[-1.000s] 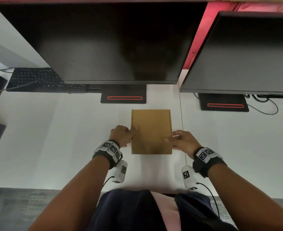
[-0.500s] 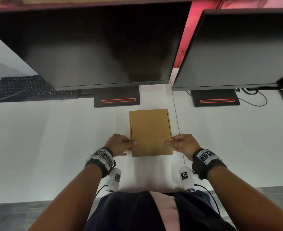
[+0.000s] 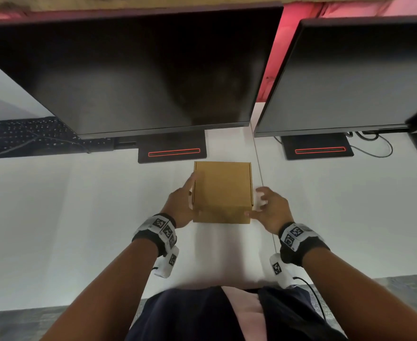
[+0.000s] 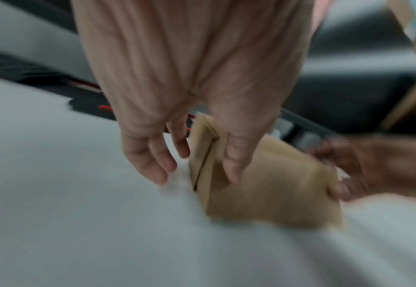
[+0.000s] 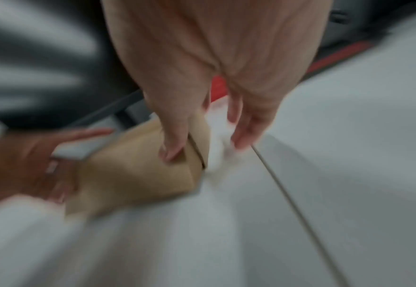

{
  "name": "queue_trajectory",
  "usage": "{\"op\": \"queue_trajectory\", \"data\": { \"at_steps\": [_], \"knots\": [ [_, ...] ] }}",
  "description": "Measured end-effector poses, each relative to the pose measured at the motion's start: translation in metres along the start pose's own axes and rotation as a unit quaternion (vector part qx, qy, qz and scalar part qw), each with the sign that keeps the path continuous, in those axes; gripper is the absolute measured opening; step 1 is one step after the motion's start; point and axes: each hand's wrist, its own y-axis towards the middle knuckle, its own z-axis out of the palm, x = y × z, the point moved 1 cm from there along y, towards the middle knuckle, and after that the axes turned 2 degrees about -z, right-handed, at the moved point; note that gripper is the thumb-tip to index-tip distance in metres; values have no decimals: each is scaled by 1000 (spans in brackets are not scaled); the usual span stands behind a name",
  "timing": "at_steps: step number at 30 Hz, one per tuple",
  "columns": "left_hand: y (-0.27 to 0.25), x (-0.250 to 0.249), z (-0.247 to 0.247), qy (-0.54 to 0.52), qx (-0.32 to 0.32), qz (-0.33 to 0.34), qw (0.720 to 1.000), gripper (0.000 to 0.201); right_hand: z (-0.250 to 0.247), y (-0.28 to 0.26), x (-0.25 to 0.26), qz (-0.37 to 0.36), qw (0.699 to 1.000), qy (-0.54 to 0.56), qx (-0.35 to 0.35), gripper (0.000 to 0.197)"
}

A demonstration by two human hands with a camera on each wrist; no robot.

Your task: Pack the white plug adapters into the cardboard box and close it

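Cardboard box (image 3: 222, 188), one; hands, two.

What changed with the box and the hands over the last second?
The cardboard box went from lying flat on the desk to having its near edge lifted, so its front face now shows. The left hand and right hand shifted from pressing its side edges to gripping it, thumbs on the near face. The box stayed shut, and the monitors did not move.
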Motion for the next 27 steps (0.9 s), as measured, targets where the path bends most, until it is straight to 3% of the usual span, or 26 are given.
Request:
{"op": "queue_trajectory", "data": {
  "at_steps": [2,5,9,15,22,27],
  "knots": [
    [4,-2,5,66,-13,24,997,103,3,2,7,-106,988,-112,-22,92],
    [10,-8,9,93,-61,4,994,92,10,7,20,-256,914,-313,-21,71],
    [18,-23,10,219,-113,49,968,81,11,19,31,-248,898,-363,-22,55],
    [37,-37,4,316,-107,95,938,79,4,34,29,-243,907,-343,-32,52],
    [36,-60,9,353,-105,55,928,73,-13,48,38,-217,902,-373,0,50],
    [27,-86,5,370,-70,9,926,67,-32,43,50,-249,879,-405,41,47]
  ]
}}
